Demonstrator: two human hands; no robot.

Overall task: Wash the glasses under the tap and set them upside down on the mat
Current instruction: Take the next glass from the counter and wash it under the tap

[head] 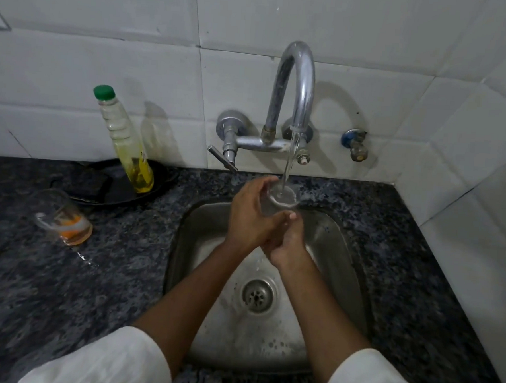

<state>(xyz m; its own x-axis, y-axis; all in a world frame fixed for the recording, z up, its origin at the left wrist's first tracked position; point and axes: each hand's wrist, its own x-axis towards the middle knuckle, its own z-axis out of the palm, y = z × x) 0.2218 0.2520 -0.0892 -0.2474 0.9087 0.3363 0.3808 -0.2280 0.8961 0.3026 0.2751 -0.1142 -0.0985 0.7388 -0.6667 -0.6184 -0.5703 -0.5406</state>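
While water runs, bottle [125, 136] flanks sink [183, 246].

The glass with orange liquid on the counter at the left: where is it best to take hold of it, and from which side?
Grip the glass with orange liquid around its lower wall, near the base, coming from the sink side. It appears to stand upright with its open rim upward, so a side grasp keeps it level. The bottle and dark pan crowd the far side.

white sleeves [117, 357], pushed up, bare forearms [198, 294]
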